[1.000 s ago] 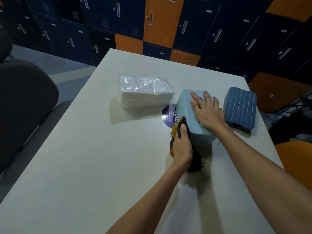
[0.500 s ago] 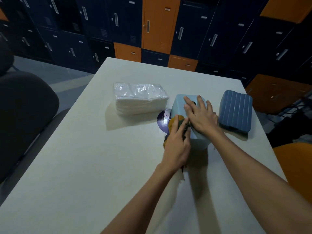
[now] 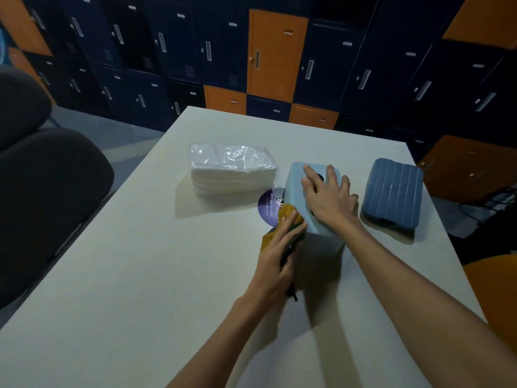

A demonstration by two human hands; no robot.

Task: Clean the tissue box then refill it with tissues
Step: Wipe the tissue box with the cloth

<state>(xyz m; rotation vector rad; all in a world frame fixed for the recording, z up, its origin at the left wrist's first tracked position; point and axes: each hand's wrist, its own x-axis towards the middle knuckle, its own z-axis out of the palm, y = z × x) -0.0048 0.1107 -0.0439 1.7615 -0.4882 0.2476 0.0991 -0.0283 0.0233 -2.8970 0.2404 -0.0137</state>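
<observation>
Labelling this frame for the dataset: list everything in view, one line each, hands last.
tissue box: 1, light blue, table centre, under the right hand
lid: 1, darker blue, ribbed, right of the box
tissue pack: 1, white in clear wrap, left of the box
cloth: 1, yellow and dark, against the box's left side
round sticker: 1, purple, partly hidden by the box
table: 1, white
chair: 1, black, left
lockers: many, navy and orange, behind
left hand: pressing the cloth
right hand: flat on the box top

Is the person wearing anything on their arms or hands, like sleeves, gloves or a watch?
No. Both forearms are bare as far as the picture shows, with no sleeves in view. The left hand and the right hand have no gloves, and I see no watch, bracelet or rings, though the light is dim.
</observation>
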